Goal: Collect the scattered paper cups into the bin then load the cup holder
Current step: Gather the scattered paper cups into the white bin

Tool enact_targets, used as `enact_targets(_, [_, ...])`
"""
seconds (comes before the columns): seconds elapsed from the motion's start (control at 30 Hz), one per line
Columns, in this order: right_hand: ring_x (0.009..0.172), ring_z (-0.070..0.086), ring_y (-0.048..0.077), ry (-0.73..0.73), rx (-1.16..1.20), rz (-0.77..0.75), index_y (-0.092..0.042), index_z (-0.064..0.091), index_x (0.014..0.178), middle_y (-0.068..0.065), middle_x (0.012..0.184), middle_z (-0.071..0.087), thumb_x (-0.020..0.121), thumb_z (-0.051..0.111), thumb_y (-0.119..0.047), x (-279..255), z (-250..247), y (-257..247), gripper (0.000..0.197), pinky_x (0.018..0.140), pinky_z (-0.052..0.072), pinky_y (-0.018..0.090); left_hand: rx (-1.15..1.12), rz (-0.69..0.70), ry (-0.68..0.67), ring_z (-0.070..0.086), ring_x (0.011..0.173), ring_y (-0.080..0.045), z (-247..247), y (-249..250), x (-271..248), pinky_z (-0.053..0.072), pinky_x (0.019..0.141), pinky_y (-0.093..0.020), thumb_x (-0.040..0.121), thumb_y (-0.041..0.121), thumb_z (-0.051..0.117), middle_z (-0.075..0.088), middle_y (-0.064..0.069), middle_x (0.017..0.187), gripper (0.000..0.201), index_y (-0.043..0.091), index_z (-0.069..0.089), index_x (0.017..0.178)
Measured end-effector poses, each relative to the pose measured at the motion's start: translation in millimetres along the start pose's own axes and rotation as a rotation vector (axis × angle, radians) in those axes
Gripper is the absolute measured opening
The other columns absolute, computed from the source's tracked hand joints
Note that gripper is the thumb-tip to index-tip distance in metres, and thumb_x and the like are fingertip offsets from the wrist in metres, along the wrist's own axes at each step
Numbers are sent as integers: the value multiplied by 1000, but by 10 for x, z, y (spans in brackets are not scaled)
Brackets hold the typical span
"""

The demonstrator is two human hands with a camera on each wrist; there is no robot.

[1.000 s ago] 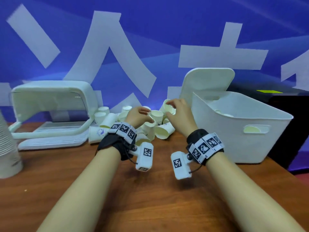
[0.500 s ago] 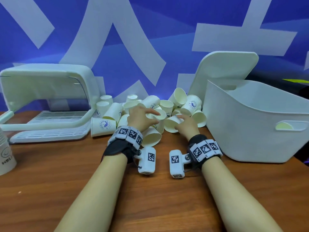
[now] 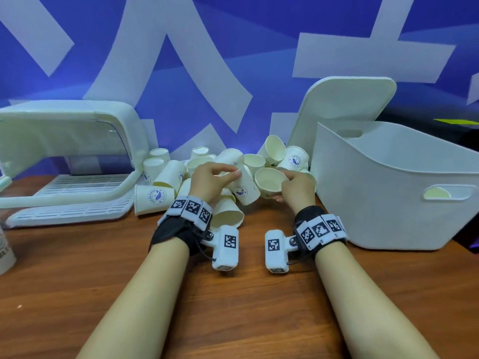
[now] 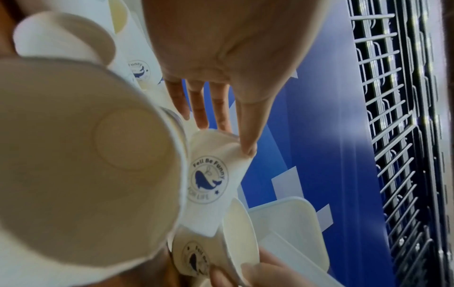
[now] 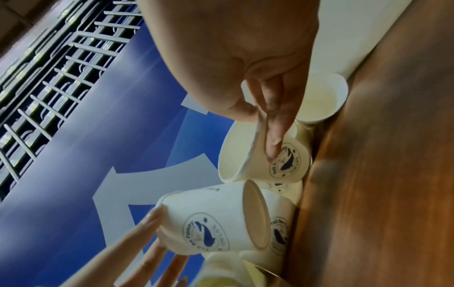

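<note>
Several white paper cups point(image 3: 166, 177) with a blue whale logo lie in a heap at the back of the wooden table. My left hand point(image 3: 232, 173) pinches one cup point(image 3: 245, 190) by its base; the left wrist view shows thumb and fingers of that hand point(image 4: 226, 136) on the base of that cup point(image 4: 211, 174). My right hand point(image 3: 283, 177) holds another cup point(image 3: 269, 181), mouth towards me. In the right wrist view the right hand point(image 5: 261, 120) pinches this cup point(image 5: 267, 157) by the rim. The white bin point(image 3: 388, 203) stands right of the heap, the white cup holder point(image 3: 64, 151) left of it.
The bin's lid point(image 3: 344, 112) leans on the blue wall behind the bin. A stack of cups point(image 3: 5, 250) stands at the far left table edge. One cup point(image 3: 151, 199) lies against the holder's slatted base. Bare wood point(image 3: 246, 307) stretches in front of the heap.
Both hands reached into the heap, and each now holds a cup lifted slightly off it. The head view has come closer and lower.
</note>
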State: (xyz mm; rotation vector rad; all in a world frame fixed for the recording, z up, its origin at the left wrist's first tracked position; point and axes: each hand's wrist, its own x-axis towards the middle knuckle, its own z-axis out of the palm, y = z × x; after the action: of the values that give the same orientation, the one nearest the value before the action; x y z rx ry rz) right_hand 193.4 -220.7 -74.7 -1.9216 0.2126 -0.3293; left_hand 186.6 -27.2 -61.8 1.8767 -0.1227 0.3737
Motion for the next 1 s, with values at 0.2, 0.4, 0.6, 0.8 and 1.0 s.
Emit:
enact_targets(0.2, [73,72,30,107,137,-135,-19,71,112,7,110,67,85,39,1,-201,-249,-328,46,65,62,34,-311,35,128,65,89,-5,-27,257,-94,48,79,-14,81,23,75,73,2,93,16,15,76,94])
enact_targets(0.4, [65,72,21,122,187,-340,-14,69,112,2,101,68,86,35,4,-470,-824,-911,46,53,56,21,-469,126,192,66,83,1,50,794,-140,52,83,-22,83,19,73,72,12,85,6,23,74,86])
enact_targets(0.6, [81,67,26,184,129,-347,-17,65,114,-3,89,61,86,36,10,-460,-1656,-1164,49,68,61,29,-513,244,128,66,83,-12,538,1409,-99,54,85,-26,84,15,72,73,-2,91,9,19,73,92])
enact_targets(0.8, [101,63,41,339,-41,-267,-15,63,122,17,121,58,64,45,-3,-113,-2268,-956,62,87,55,49,-430,294,-15,64,80,-2,1340,1793,-71,52,82,-17,84,12,72,70,0,89,17,8,73,100])
enact_targets(1.0, [109,62,34,191,-279,-26,-11,36,147,12,149,40,93,42,-3,61,-2533,-668,54,71,52,21,-222,255,-256,67,95,-11,1770,1736,-40,48,94,-26,87,27,68,75,2,90,13,17,76,90])
